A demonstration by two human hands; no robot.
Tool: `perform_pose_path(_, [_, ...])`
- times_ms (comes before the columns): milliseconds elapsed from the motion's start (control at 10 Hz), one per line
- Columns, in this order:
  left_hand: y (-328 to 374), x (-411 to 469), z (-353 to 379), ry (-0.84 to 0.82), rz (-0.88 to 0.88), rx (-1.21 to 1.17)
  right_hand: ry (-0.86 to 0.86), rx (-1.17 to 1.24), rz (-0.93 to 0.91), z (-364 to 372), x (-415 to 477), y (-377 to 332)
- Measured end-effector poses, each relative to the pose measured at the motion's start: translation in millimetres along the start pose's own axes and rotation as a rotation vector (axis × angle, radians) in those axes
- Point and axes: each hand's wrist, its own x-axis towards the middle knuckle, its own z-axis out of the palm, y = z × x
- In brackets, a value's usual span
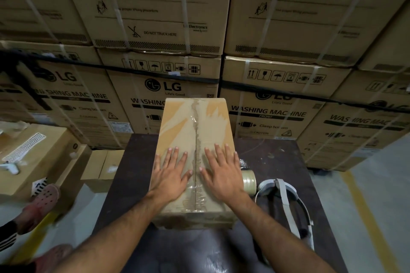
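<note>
A long cardboard box (195, 122) lies on a dark table (277, 162), its top seam covered with clear tape. My left hand (169, 175) lies flat on the box top, left of the seam, fingers straight and spread. My right hand (221, 173) lies flat on the right side of the seam in the same way. Both palms press on the near half of the box. A roll of tape (248, 180) rests on the table just right of the box, partly hidden by my right hand.
A white headset with a strap (286, 199) lies on the table's right side. Stacked washing-machine cartons (277, 95) form a wall behind. More boxes (33, 157) stand to the left. Another person's feet in pink shoes (42, 204) are at the lower left, on the floor.
</note>
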Motion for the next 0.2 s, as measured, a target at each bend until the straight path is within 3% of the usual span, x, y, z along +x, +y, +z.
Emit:
perform_pose_path(100, [0,5,-12,0.034,-0.013,0.027,-0.009,-0.043,-0.011,-6,5,-6])
perform_pose_path(200, [-2,30,-48,0.181,0.005,0.029,0.078,-0.051,-0.005,-33,32,-12])
